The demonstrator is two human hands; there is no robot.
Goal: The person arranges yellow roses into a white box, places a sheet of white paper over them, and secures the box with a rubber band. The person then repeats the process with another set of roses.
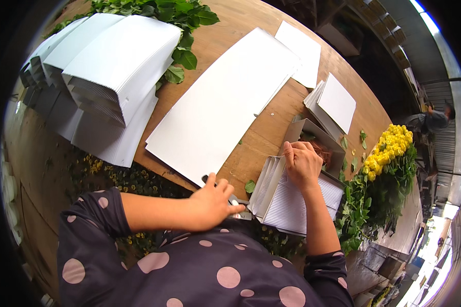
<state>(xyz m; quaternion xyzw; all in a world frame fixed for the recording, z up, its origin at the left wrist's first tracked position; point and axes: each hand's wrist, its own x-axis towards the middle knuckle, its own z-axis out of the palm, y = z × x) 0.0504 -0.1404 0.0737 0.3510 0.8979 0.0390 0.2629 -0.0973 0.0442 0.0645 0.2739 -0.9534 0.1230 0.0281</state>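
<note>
My left hand [212, 201] is at the table's near edge, around a metal hand tool [238, 207], perhaps a stapler. The tool's dark end shows past my fingers; its middle is hidden. My right hand [304, 163] grips the upper edge of a folded white corrugated cardboard piece [301, 205], its fingers curled and thumb on top. Folded layers of the cardboard show to the left of that hand. Just beyond stands an open grey cardboard box [334, 153] with brownish strands inside, partly hidden by my right hand. A stack of flat white sheets [224, 103] lies between my hands and the far side.
Folded corrugated sleeves [123, 57] are piled at the left, against green leaves [184, 57]. Smaller white cards [336, 103] lie beyond the box. Yellow roses [388, 149] with leafy stems lie at the right on the wooden table [230, 23]. A person [432, 119] is in the background.
</note>
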